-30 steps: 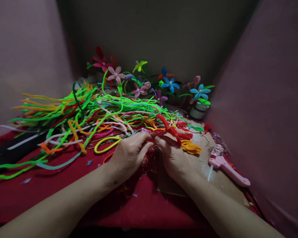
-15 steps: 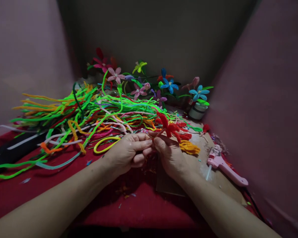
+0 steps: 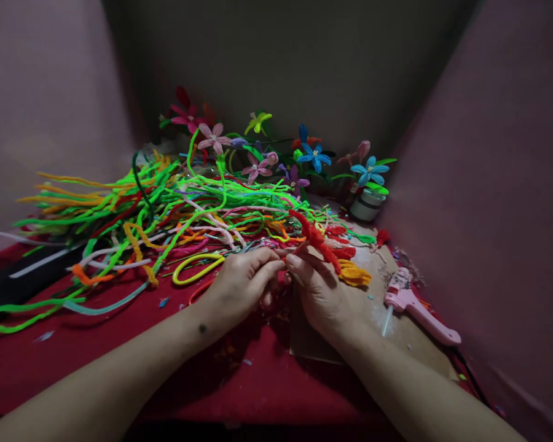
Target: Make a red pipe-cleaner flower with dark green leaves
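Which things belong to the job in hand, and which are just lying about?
In the job:
red flower
right hand, gripping it
left hand, at its lower end

Apparently just lying about:
pink glue gun
yellow loop
orange bundle
loose fuzzy stems

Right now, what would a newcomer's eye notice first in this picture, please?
Probably the tangled heap of bright fuzzy stems, largely green, spread over the left and middle of the red cloth. Next, at centre, the red petalled piece, pinched by the left hand and right hand. Colourful flowers line the back; a pink glue gun lies at right.
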